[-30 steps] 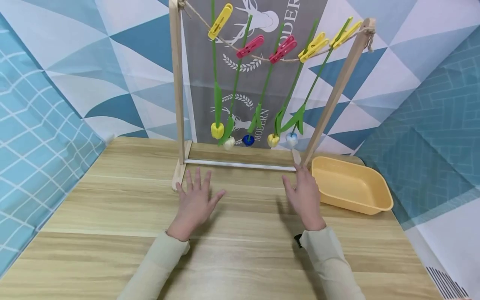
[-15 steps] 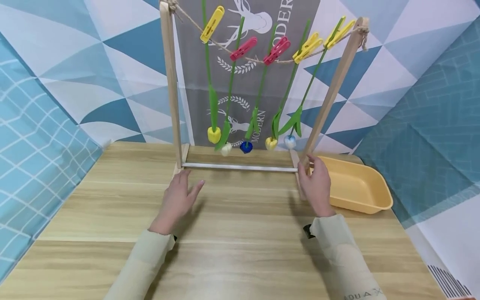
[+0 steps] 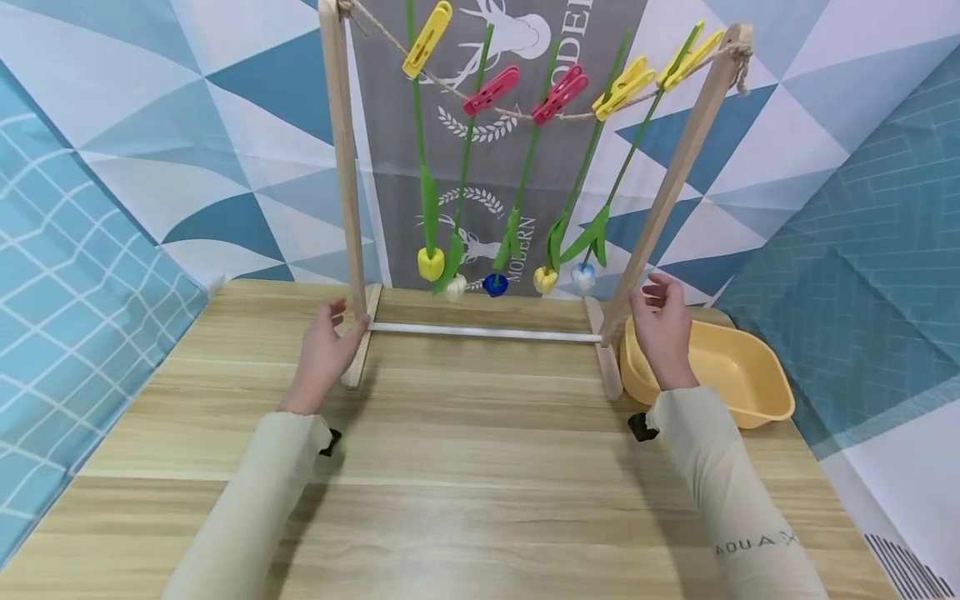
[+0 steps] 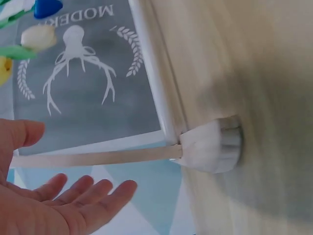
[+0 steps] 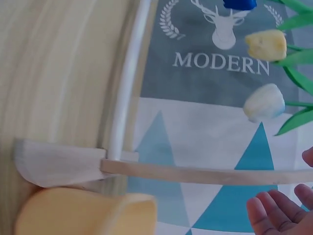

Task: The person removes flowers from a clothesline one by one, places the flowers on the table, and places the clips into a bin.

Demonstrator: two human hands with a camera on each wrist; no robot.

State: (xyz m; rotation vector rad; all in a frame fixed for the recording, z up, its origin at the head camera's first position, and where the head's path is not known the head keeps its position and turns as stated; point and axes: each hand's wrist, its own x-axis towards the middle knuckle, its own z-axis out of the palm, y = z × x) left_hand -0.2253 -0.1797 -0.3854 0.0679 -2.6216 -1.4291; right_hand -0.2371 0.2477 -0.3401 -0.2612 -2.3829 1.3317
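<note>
Artificial tulips hang heads-down from a rope on a wooden rack, held by yellow and red clothespins, such as a red clothespin (image 3: 491, 89). Among them are a yellow tulip (image 3: 431, 264), a dark blue tulip (image 3: 495, 285) and a pale blue tulip (image 3: 583, 277). My left hand (image 3: 322, 358) is beside the left post (image 3: 345, 167); in the left wrist view the post passes between thumb and fingers, which are spread apart. The right post (image 3: 678, 171) lies likewise between the thumb and relaxed fingers of my right hand (image 3: 663, 329). Neither hand grips its post.
A white rod (image 3: 480, 332) joins the rack's two wooden feet near the tabletop (image 3: 480, 475). To the right of the rack stands a yellow plastic basin (image 3: 731, 367), partly behind my right hand. Patterned cloth (image 3: 262, 108) hangs behind.
Both hands have moved outward and forward. My left hand went from in front of the rack to the left post, and my right hand rose along the right post. The tulips still hang.
</note>
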